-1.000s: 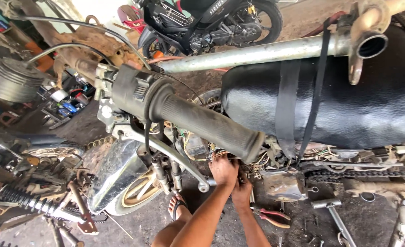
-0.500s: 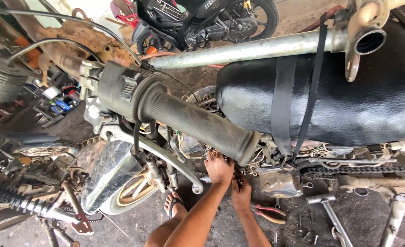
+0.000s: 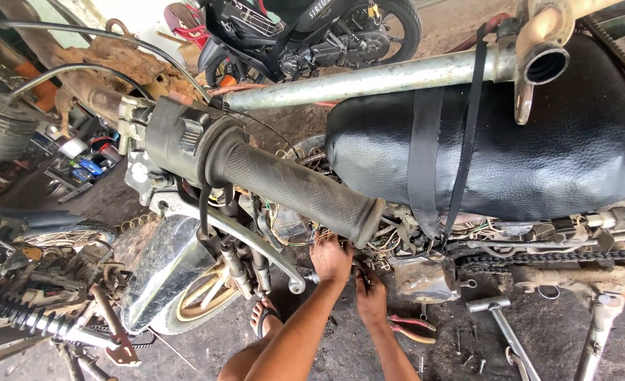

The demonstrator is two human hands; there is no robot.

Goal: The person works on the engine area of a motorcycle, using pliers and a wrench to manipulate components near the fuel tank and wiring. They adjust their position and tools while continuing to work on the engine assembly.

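Over the last second both hands have barely shifted: the left hand (image 3: 331,258) and right hand (image 3: 371,300) stay pressed into the tangled wiring and metal engine parts (image 3: 390,247) beneath the ribbed black rubber handlebar grip (image 3: 302,192). Whether they clasp anything, I cannot tell. Room is tight there, between the grip above, the black leather seat (image 3: 496,155) and the chrome fender (image 3: 158,271); red-handled pliers (image 3: 410,328) lie nearby on the floor.

- Engine area (image 3: 369,264) under black seat (image 3: 538,155): grimy metal, tangled wires exposed.
- Both hands pressed into it, below handlebar grip (image 3: 298,190).
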